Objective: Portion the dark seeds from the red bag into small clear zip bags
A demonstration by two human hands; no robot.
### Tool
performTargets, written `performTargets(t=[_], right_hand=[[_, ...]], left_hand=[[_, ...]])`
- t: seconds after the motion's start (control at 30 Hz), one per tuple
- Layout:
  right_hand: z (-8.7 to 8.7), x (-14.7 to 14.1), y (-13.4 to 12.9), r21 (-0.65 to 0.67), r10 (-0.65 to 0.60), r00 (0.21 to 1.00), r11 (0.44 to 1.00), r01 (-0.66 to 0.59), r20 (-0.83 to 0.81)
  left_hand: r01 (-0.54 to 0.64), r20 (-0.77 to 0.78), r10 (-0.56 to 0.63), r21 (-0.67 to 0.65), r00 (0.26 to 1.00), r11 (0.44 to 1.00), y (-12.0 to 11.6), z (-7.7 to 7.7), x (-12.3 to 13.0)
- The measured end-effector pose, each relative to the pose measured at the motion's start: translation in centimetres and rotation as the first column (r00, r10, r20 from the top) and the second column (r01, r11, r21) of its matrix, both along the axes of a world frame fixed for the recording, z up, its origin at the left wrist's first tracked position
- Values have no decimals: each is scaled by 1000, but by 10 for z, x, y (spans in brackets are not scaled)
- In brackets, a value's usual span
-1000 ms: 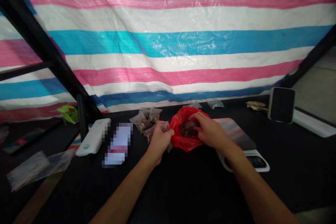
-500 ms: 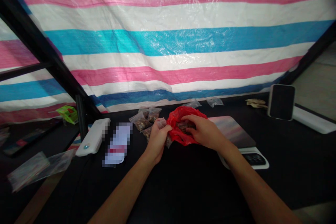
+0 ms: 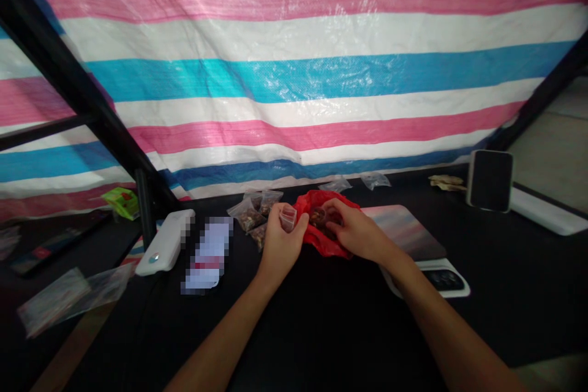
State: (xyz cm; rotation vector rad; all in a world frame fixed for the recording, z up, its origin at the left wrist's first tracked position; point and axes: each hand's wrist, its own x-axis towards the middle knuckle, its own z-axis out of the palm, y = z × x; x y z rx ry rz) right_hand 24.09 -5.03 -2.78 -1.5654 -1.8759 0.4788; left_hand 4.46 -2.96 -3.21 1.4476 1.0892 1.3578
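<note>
My left hand (image 3: 283,239) is closed around a small clear zip bag (image 3: 288,218), whose mouth gapes at the top between thumb and fingers. Close beside it stands a red plastic bag (image 3: 316,243), spread open, with brown dried bits (image 3: 317,216) inside. My right hand (image 3: 357,228) reaches into the red bag, its fingers curled together down at the bits; what lies between the fingertips is hidden. Just left of my left hand lie several filled small zip bags (image 3: 248,215) of the same brown stuff.
A white power bank (image 3: 165,245) and a blurred-out phone (image 3: 209,254) lie to the left. Flat clear bags (image 3: 52,300) rest farther left. Right of the red bag are a laptop-like panel (image 3: 408,229) and a white phone (image 3: 443,278). A dark-screened device (image 3: 490,180) stands behind.
My left hand has turned and lifted the small zip bag slightly, so its open mouth shows more. The right hand stays in the red bag, fingers shifted a little.
</note>
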Motion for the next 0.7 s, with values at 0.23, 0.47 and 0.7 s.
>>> performTargets(t=[0.23,0.47,0.7], right_hand=[[19,-8,-6,-36,34,956,998,-46,-291],[25,-26,-14,66,177,943,984,-165,-280],[32,-29,-14,339,271,955,915,-218,-117]], left_hand=[[-25,-306,90,210,948,977,-1,-2,-6],[58,-379,4,152,925,987,-4,-6,-5],[70,-404,12,188,915,980,-6,-10,-2]])
